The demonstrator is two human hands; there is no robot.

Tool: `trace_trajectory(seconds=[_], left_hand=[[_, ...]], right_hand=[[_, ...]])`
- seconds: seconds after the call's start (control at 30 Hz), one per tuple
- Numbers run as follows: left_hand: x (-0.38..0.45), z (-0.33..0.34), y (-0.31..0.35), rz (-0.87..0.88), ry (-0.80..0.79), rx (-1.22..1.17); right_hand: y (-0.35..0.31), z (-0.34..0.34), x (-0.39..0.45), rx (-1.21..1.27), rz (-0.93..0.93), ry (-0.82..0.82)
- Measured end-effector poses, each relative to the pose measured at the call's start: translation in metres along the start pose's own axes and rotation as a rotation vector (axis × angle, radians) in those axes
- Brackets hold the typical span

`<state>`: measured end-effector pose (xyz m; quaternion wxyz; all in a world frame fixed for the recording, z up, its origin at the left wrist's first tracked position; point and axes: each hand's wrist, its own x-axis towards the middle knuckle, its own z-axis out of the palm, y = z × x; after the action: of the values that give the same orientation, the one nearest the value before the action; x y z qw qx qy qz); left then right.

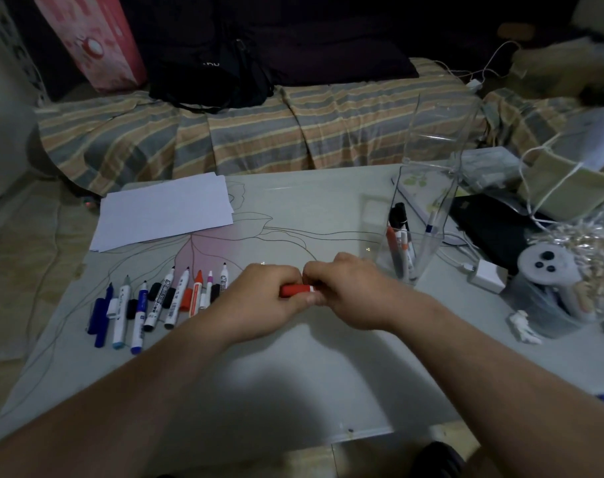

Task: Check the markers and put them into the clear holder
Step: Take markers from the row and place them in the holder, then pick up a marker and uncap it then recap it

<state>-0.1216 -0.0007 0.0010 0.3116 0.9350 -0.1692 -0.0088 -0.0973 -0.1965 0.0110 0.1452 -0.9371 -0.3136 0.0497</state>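
Both forearms reached fwd over near edge of the desk (293, 374), meeting at centre. Left hand (262, 298) and right hand (345, 291) were closed together on one red marker (295, 290): long axis lay roughly left-right, parallel to the near edge, just above the surface. Left hand's fingers curled round the red end; right hand pinched the white-banded end, thumb visible underneath. Cap vs. body – couldn't tell which hand had which; judged as a cap pull or re-cap, i.e. check step in progress. Left of the hands, touching nothing held, row of markers (155, 301) lay side by side, tips pointing away, w/ loose caps among them; nearest ones just beside the left wrist. Key relation for next move: clear holder (428, 215) stood fwd and right of the hands, on the right hand's side, upright, open top, already w/ several markers standing in it. So right hand nearer; the marker would need turning from flat to upright to drop in. Farther left, sheets of white paper (162, 210). Beyond the desk, striped bed cover (259, 132).
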Motion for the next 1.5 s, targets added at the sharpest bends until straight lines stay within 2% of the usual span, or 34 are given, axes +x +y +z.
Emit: trace_trajectory(seconds=[0.03,0.07,0.13,0.2,0.23,0.3,0.4,0.57,0.7,0.77,0.87,0.93,1.03,1.13,1.2,1.37,1.5], left_hand=[[0.001,0.002,0.003,-0.028,0.042,-0.160],[0.003,0.004,0.006,-0.049,0.082,-0.305],[0.009,0.009,0.009,-0.058,0.112,-0.441],[0.011,0.017,0.012,-0.015,0.068,-0.374],[0.010,0.021,0.013,0.019,0.028,-0.274],[0.007,0.031,0.017,0.078,-0.059,-0.049],[0.006,0.041,0.024,0.098,-0.131,0.051],[0.010,0.050,0.028,0.142,-0.149,0.086],[0.013,0.052,0.027,0.146,-0.139,0.091],[0.012,0.052,0.025,0.140,-0.149,0.096],[0.012,0.051,0.022,0.122,-0.164,0.095],[0.013,0.049,0.021,0.114,-0.166,0.106],[0.014,0.043,0.014,0.095,-0.159,0.134],[0.018,0.030,-0.003,0.026,-0.178,0.185],[0.020,0.016,-0.022,-0.038,-0.155,0.235],[0.012,-0.026,-0.080,-0.308,0.045,0.332],[-0.002,-0.043,-0.107,-0.410,0.091,0.408]], right_hand=[[0.002,-0.012,-0.004,0.097,0.012,-0.013],[0.007,-0.024,-0.007,0.179,0.020,0.050],[0.018,-0.048,-0.013,0.271,0.063,0.362],[0.037,-0.069,-0.021,0.295,0.169,0.694],[0.047,-0.077,-0.026,0.278,0.239,0.797],[0.065,-0.083,-0.033,0.211,0.353,0.862],[0.078,-0.071,-0.034,0.174,0.412,0.774],[0.086,-0.046,-0.027,-0.131,0.437,0.622],[0.086,-0.045,-0.031,-0.180,0.452,0.486],[0.085,-0.047,-0.033,-0.159,0.474,0.364],[0.081,-0.049,-0.035,-0.107,0.490,0.289],[0.080,-0.049,-0.036,-0.112,0.472,0.320],[0.075,-0.045,-0.029,-0.194,0.456,0.542],[0.057,-0.028,-0.011,-0.245,0.296,0.682],[0.031,-0.004,0.002,-0.183,0.154,0.568],[-0.043,0.061,0.027,-0.083,-0.097,0.116],[-0.077,0.091,0.044,-0.067,-0.235,-0.019]])
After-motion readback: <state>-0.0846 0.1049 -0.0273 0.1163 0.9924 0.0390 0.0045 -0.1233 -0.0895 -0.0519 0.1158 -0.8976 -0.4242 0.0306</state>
